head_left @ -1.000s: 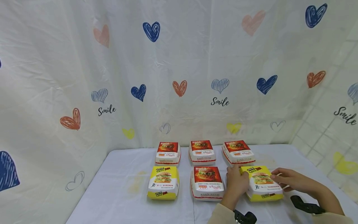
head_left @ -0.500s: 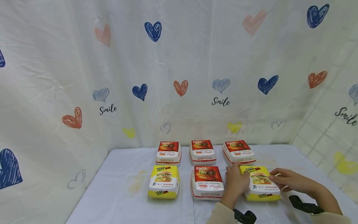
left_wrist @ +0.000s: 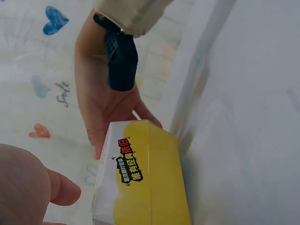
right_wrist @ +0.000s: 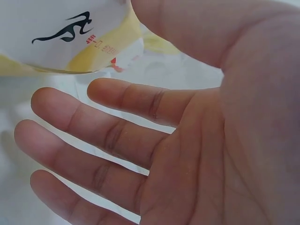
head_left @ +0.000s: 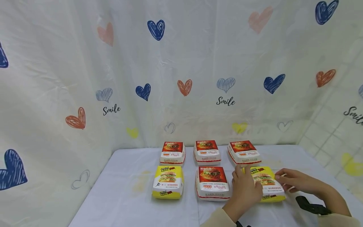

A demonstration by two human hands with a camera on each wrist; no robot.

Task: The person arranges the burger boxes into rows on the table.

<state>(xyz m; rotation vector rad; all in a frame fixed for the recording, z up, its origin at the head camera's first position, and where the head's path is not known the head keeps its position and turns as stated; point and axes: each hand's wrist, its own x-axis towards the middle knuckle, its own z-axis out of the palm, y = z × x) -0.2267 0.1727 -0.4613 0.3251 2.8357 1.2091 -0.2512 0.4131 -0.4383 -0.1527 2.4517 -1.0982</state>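
Observation:
Both hands are at a yellow-and-white burger box (head_left: 271, 190) at the front right of the table. My left hand (head_left: 246, 189) is at the box's left side and overlaps its edge in the head view. In the left wrist view the left thumb (left_wrist: 64, 188) stands apart from the box. Beside the box's right side is my right hand (head_left: 297, 181), its fingers fairly straight and spread in the right wrist view, with the thumb near the lid edge. The box sits closed, with a burger picture on top.
Left of this box is a red-and-white burger box (head_left: 213, 184), then another yellow box (head_left: 168, 183). Behind them stand three red-and-white boxes (head_left: 172, 154) in a row. A white curtain (head_left: 198, 56) with hearts hangs behind the white-covered table (head_left: 113, 189).
The yellow box shifted slightly left relative to its neighbours. My left hand has loosened from the box's left side and turned, its thumb lifting over the lid. The view has drifted slightly.

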